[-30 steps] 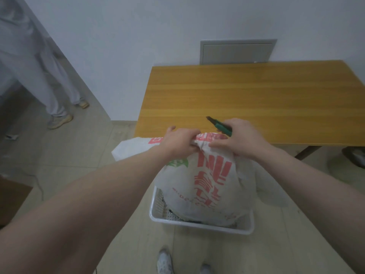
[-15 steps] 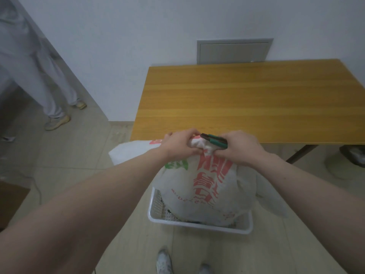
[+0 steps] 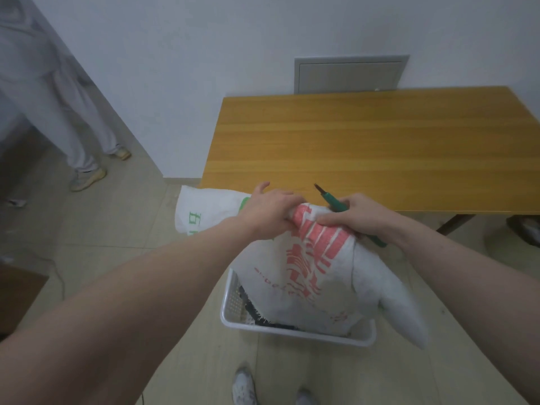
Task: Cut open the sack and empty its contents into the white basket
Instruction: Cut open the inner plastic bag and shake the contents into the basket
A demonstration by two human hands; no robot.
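A white woven sack (image 3: 309, 273) with red print stands with its lower end inside the white basket (image 3: 295, 331) on the floor. My left hand (image 3: 268, 211) grips the sack's upper end from the left. My right hand (image 3: 356, 217) pinches the same end from the right and also holds a green utility knife (image 3: 333, 201), its blade pointing up and left, away from the sack. A loose corner of the sack hangs over the basket's right side. Dark contents show at the sack's frayed lower edge inside the basket.
A wooden table (image 3: 365, 147) stands just beyond the basket against the white wall. A second white sack (image 3: 204, 211) with green print lies on the floor at the left. Another person's legs (image 3: 79, 133) stand at the far left. My shoes (image 3: 244, 387) are below.
The sack's top has been pulled higher and the sack leans more to the right. The knife's blade, which lay flat against the sack's top half a second ago, now points up and left.
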